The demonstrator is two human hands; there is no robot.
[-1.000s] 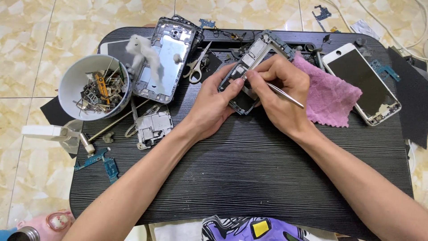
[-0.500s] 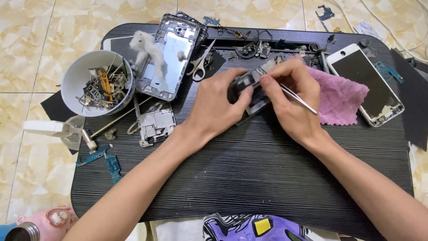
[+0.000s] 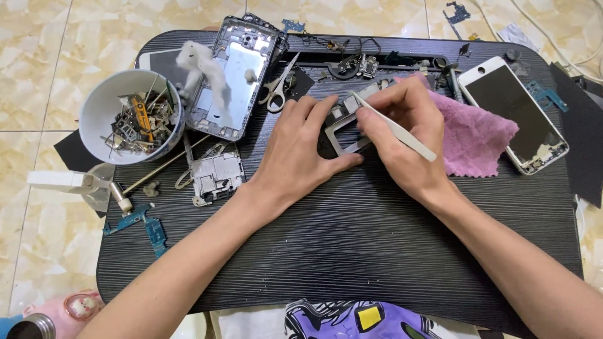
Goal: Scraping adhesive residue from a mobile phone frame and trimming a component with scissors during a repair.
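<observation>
My left hand holds a small silver phone frame down on the black ridged table, fingers along its left and lower edges. My right hand grips white tweezers, their tip touching the top of the frame. The upper right part of the frame is hidden behind my right fingers.
A white bowl of metal scraps stands at the left. Near it are an opened phone chassis with cotton tufts, scissors and a small metal module. A pink cloth and a white phone lie to the right.
The phone part now lies flatter on the table, its silver frame turned up toward me. Both hands stayed on it, and the tweezers' tip moved to its top edge.
</observation>
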